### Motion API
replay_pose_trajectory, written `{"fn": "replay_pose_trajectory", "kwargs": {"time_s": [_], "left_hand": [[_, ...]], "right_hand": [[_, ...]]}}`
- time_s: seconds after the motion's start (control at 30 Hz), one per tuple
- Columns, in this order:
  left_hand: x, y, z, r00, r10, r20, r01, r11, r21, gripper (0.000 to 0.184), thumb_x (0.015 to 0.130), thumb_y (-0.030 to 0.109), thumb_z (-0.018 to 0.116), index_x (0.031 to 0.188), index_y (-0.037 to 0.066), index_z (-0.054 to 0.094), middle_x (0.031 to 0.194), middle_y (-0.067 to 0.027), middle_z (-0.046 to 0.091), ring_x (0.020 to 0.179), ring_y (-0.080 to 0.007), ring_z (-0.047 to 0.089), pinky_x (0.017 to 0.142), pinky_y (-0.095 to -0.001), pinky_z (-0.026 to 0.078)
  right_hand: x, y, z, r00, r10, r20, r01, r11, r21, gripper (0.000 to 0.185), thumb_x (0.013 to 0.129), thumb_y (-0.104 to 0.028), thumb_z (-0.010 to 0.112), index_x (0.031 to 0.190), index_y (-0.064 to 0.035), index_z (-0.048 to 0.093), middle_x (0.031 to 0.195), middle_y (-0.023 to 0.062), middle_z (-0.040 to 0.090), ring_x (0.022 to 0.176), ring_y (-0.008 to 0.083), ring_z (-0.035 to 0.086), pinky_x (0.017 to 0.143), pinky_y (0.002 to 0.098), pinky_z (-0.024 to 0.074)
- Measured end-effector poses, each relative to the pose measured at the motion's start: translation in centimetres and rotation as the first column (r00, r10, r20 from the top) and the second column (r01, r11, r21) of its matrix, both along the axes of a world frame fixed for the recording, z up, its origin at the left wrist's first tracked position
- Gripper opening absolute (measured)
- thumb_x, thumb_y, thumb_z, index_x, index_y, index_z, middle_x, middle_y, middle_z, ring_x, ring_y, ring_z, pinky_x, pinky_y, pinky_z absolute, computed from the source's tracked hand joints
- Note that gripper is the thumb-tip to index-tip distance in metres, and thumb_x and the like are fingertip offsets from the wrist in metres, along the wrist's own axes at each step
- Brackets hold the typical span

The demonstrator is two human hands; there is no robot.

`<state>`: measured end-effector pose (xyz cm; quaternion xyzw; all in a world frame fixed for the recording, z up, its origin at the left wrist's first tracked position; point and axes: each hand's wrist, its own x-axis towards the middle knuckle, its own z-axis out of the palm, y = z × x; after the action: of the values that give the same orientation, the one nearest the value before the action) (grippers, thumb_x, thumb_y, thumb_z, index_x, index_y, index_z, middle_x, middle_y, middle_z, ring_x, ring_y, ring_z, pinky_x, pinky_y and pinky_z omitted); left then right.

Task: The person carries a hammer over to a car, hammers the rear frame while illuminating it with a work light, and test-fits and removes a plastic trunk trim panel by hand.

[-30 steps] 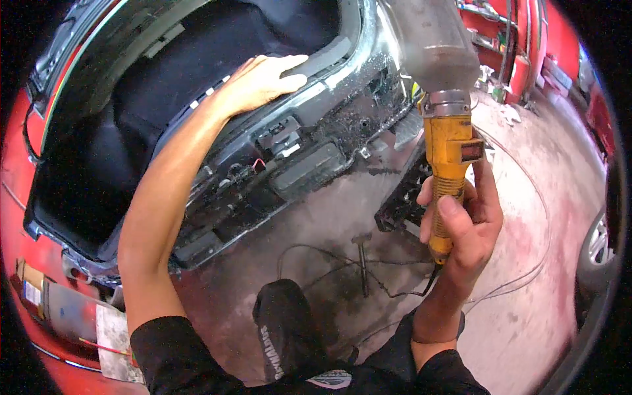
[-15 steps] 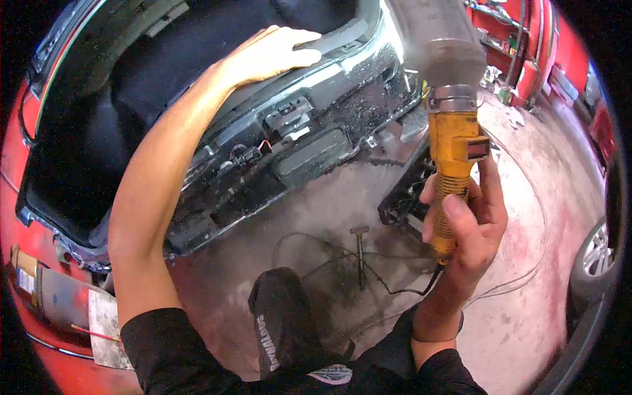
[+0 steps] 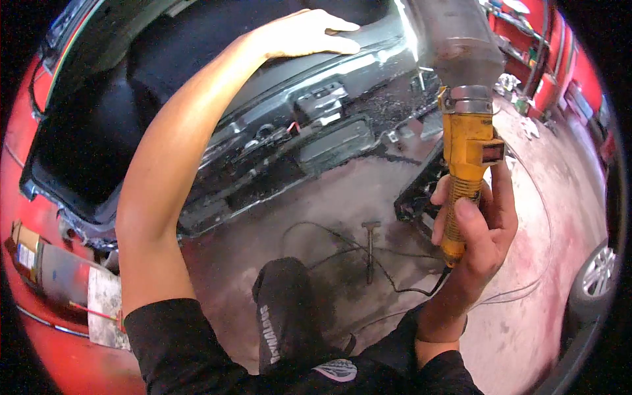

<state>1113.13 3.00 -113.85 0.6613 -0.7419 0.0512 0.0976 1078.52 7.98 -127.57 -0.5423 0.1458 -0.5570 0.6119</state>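
My right hand (image 3: 486, 227) is wrapped round the ribbed handle of a yellow corded hot-air gun (image 3: 467, 138). The gun is upright in view, with a wide metal barrel (image 3: 461, 52) running up past the top edge. Fingers stretched out, my left hand (image 3: 316, 34) lies on the upper edge of a car's rear panel (image 3: 263, 155), just below the dark open trunk (image 3: 164, 72). Bare black plastic, a small red wire and several fittings show on that panel. The barrel's end is out of view, close to the panel's right end.
A hammer (image 3: 370, 253) lies on the concrete floor among looped black cable (image 3: 316, 227). A dark part (image 3: 418, 187) lies under the panel's right end. Red shelves (image 3: 520, 33) stand at upper right, a car wheel (image 3: 596, 276) at right, and a cardboard box (image 3: 26, 247) at left.
The view has shifted a little, so most things sit slightly to the right. My left hand still rests on the panel edge, and my right hand still holds the hot-air gun.
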Motion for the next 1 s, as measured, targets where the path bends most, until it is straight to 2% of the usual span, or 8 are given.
{"fn": "replay_pose_trajectory", "kwargs": {"time_s": [0.07,0.13,0.23,0.27,0.4,0.53,0.63,1.0], "left_hand": [[0.1,0.7,0.0,0.996,0.007,0.085,-0.008,1.0,0.01,0.062,0.094,0.046,0.066,0.135,0.001,0.064,0.131,-0.0177,0.069,0.12,-0.0272,0.064,0.105,-0.0391,0.048],[-3.2,3.5,2.3,0.96,0.257,0.114,-0.276,0.938,0.212,0.071,0.093,0.033,0.071,0.151,0.001,0.045,0.151,-0.0276,0.05,0.137,-0.0433,0.05,0.118,-0.0541,0.037],[2.7,4.9,1.1,0.982,-0.105,-0.155,0.143,0.955,0.261,0.065,0.092,0.029,0.071,0.149,0.003,0.052,0.143,-0.0123,0.062,0.126,-0.019,0.055,0.112,-0.0367,0.043],[2.2,6.8,1.4,0.981,-0.012,-0.192,0.067,0.957,0.282,0.087,0.08,0.036,0.071,0.155,0.003,0.043,0.15,-0.0188,0.056,0.132,-0.0268,0.056,0.115,-0.0369,0.041],[2.9,12.2,2.1,0.945,0.274,-0.179,-0.195,0.91,0.366,0.093,0.077,0.029,0.078,0.159,0.012,0.04,0.156,-0.0222,0.048,0.144,-0.0305,0.045,0.123,-0.0503,0.029],[3.9,13.1,1.5,0.962,0.246,-0.117,-0.206,0.939,0.275,0.09,0.074,0.021,0.076,0.157,0.009,0.043,0.151,-0.0226,0.053,0.139,-0.0315,0.051,0.118,-0.0482,0.038],[4.1,13.5,1.5,0.946,0.299,-0.128,-0.269,0.94,0.208,0.087,0.075,0.02,0.078,0.154,0.006,0.045,0.146,-0.0235,0.057,0.134,-0.0311,0.055,0.115,-0.0454,0.042],[2.4,13.5,2.7,0.913,0.394,-0.108,-0.367,0.907,0.208,0.08,0.076,0.022,0.086,0.146,0.004,0.052,0.139,-0.0243,0.062,0.125,-0.0341,0.062,0.106,-0.0476,0.051]], "right_hand": [[0.4,0.5,0.0,0.999,0.031,-0.018,-0.031,1.0,0.0,0.081,0.083,-0.02,0.069,0.155,0.0032,0.041,0.089,0.0139,0.069,0.06,0.0093,0.055,0.053,0.0215,0.0418],[0.7,1.0,-0.1,0.998,0.058,-0.037,-0.058,0.998,-0.001,0.081,0.082,-0.02,0.069,0.155,0.0024,0.042,0.091,0.0135,0.069,0.061,0.0084,0.055,0.055,0.0211,0.0406],[0.6,0.5,-0.8,0.994,0.083,-0.075,-0.089,0.993,-0.075,0.077,0.084,-0.017,0.064,0.154,0.0049,0.039,0.099,0.0239,0.07,0.06,0.0137,0.06,0.049,0.0234,0.046],[0.6,0.5,-0.9,0.993,0.089,-0.074,-0.095,0.993,-0.072,0.078,0.084,-0.017,0.064,0.155,0.005,0.039,0.099,0.0237,0.07,0.06,0.0135,0.06,0.049,0.0231,0.0457],[0.7,1.0,-0.5,0.99,0.137,-0.04,-0.138,0.99,-0.028,0.08,0.082,-0.014,0.066,0.155,0.0035,0.04,0.097,0.0154,0.07,0.063,0.0091,0.056,0.055,0.021,0.0422],[1.2,1.7,-0.6,0.981,0.186,-0.055,-0.188,0.982,-0.027,0.079,0.082,-0.011,0.066,0.155,0.0031,0.041,0.095,0.0103,0.07,0.064,0.0067,0.054,0.058,0.0198,0.0412],[1.8,2.0,-0.8,0.982,0.167,-0.082,-0.174,0.981,-0.087,0.079,0.085,-0.017,0.064,0.156,0.0055,0.038,0.095,0.0216,0.071,0.057,0.0118,0.058,0.049,0.0214,0.044],[3.2,2.5,-1.2,0.985,0.155,-0.074,-0.16,0.985,-0.069,0.078,0.087,-0.019,0.062,0.156,0.0074,0.035,0.091,0.0235,0.069,0.055,0.0119,0.056,0.048,0.0211,0.0437]]}}
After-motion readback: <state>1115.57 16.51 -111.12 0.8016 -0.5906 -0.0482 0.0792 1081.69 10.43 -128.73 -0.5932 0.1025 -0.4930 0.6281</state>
